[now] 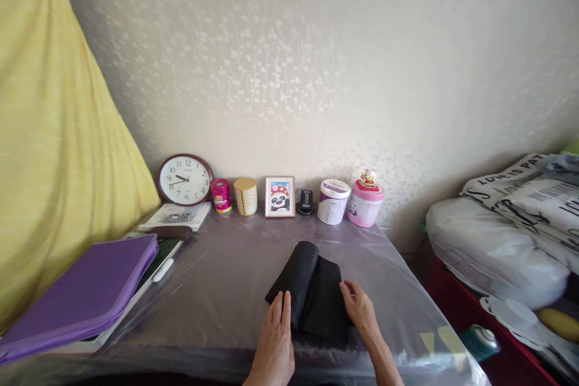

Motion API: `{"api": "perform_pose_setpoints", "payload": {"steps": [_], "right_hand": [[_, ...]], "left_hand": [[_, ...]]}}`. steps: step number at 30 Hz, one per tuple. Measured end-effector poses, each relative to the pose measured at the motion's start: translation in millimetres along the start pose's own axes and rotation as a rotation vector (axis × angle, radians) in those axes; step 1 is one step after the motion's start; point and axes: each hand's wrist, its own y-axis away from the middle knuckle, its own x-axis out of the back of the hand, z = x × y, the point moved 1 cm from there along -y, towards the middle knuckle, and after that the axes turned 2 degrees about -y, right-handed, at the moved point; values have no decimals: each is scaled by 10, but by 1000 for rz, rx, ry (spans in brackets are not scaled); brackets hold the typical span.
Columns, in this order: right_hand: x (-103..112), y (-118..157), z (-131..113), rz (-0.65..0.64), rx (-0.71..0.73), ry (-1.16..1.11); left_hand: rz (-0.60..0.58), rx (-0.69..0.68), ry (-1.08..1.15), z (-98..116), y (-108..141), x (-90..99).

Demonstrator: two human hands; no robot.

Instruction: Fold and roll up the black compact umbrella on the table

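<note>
A black sheet of thin, limp material, whether cloth or plastic I cannot tell, lies near the table's front edge. Its left part forms a thick roll slanting away from me, while the right part is flat. My left hand rests on the near left side of the roll, fingers stretched out and close together, not gripping. At the sheet's right edge, my right hand has its fingers bent and pinches the border; part of the fingertips is hidden.
Along the wall stand a clock, a pink can, a yellow-lidded can, a picture frame, a black device and two tubs. A purple folder lies left. Bagged bedding sits right of the plastic-covered table.
</note>
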Motion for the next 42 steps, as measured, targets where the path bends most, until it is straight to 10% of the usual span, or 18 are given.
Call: {"api": "perform_pose_setpoints", "payload": {"steps": [9, 17, 30, 42], "right_hand": [[11, 123, -264, -137, -222, -427], [-169, -26, -592, -165, -51, -508], [-734, -195, -1091, -263, 30, -378], [-862, -260, -1057, -265, 192, 5]], "left_hand": [[21, 5, -10, -9, 3, -28], [-18, 25, -28, 49, 5, 46], [105, -2, 36, -165, -61, -391], [41, 59, -16, -164, -29, -195]]}}
